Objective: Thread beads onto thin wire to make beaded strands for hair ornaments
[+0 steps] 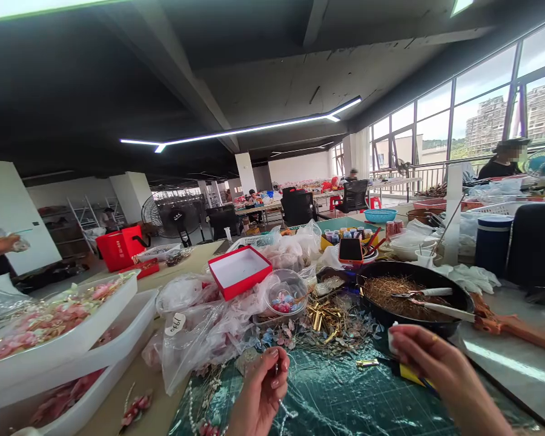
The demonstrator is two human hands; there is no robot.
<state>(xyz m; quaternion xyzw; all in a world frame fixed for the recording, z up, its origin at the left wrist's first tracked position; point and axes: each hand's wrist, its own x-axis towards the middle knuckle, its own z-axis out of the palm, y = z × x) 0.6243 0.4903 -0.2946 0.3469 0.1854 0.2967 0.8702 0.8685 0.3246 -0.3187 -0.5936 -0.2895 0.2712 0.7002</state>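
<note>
My left hand [260, 393] is low over the green cutting mat [345, 399], its thumb and fingers pinched on a thin wire strung with small beads [287, 413] that hangs down below it. My right hand [429, 357] hovers to the right, fingers curled, with a small white object [392, 340] at the fingertips; what it is I cannot make out. Between the hands lies a small gold piece [367, 363]. Just beyond, a heap of gold fittings and pale blue petals [331, 324] covers the mat.
A black round pan [454, 298] of brown fibres holds scissors. A clear lidded bowl [285, 293], a red box [240, 271], plastic bags [200, 327] and white trays of pink flowers [59, 339] stand left. An orange phone [350, 249], dark flasks [493, 243] and other people sit farther back.
</note>
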